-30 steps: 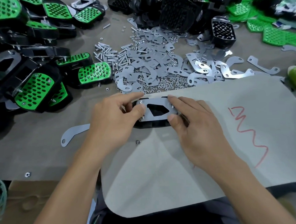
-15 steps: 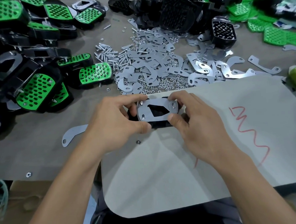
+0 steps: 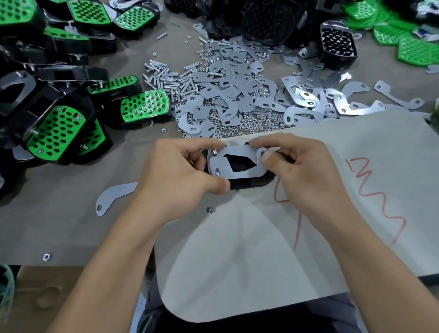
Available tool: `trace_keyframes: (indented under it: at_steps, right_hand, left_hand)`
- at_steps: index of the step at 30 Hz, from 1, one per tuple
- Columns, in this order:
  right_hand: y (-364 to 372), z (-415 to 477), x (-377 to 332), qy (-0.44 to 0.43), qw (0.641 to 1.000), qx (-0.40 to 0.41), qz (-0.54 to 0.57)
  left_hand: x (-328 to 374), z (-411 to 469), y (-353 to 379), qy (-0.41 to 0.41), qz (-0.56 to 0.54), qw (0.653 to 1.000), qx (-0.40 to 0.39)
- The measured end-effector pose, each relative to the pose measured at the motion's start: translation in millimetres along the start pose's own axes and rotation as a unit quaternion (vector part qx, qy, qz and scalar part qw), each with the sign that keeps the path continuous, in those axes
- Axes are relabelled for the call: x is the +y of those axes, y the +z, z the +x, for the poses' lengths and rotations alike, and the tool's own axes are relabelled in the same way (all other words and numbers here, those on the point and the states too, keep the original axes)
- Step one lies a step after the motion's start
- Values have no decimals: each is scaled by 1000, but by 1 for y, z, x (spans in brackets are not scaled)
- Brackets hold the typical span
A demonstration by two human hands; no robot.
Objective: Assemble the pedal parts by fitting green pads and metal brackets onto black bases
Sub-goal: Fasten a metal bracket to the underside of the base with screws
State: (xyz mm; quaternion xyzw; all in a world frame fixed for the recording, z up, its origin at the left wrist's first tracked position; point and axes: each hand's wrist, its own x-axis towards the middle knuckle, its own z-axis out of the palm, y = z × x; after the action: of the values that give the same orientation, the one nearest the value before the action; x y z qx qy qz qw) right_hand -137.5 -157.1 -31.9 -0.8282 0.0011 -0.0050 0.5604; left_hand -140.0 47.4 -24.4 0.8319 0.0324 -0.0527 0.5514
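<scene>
Left hand [image 3: 173,179] gripping black base [image 3: 250,183] at 9 o'clock, right hand [image 3: 302,172] pinching metal bracket [image 3: 236,163] at 3 o'clock

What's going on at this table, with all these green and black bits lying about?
A person is putting pedals together by hand. The left hand and right hand pinch the two ends of a black base with a metal plate laid on top; a screw end pokes up at one corner. Finished pedals with green pads are piled on the left, and loose brackets and screws lie just beyond the hands.
</scene>
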Motion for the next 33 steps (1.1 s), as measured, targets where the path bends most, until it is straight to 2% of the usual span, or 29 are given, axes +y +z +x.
trace_keyframes:
  at_steps: [3,5,8,12,16,19,21,23,25,27,29,33]
  right_hand:
    - [0,-2,1,-22,999,13,-38]
    - [6,-6,3,-73,986,22,-146]
    - [13,-18,8,-146,954,29,-260]
    - [11,-19,12,-148,957,37,-249]
    - [2,-3,5,-46,995,3,-86]
    - [-11,7,-1,4,1000,-16,0]
    - [-13,8,-2,0,999,20,30]
    - [-10,3,0,-13,997,72,23]
    - [-4,-6,3,-45,994,92,-38]
    - [1,-13,3,-96,985,87,-114]
    - [3,-16,2,-107,979,86,-150]
    - [3,-15,2,-92,984,76,-134]
  left_hand:
    - [1,-3,0,1,7,1000,2]
    - [0,-7,-3,25,32,999,-19]
    - [-6,-13,-9,47,-20,998,-23]
    - [-8,-15,-5,29,-52,998,-20]
    - [-6,-10,-7,1,-73,997,-18]
    - [-4,-9,-5,-9,-83,996,-7]
    - [-3,-8,-2,-18,-89,996,11]
    - [-1,-6,0,-34,-99,994,31]
    - [1,-3,1,-58,-111,991,48]
    - [2,0,3,-82,-105,989,66]
    - [3,2,4,-93,-97,988,77]
    - [2,-2,7,-69,-87,990,85]
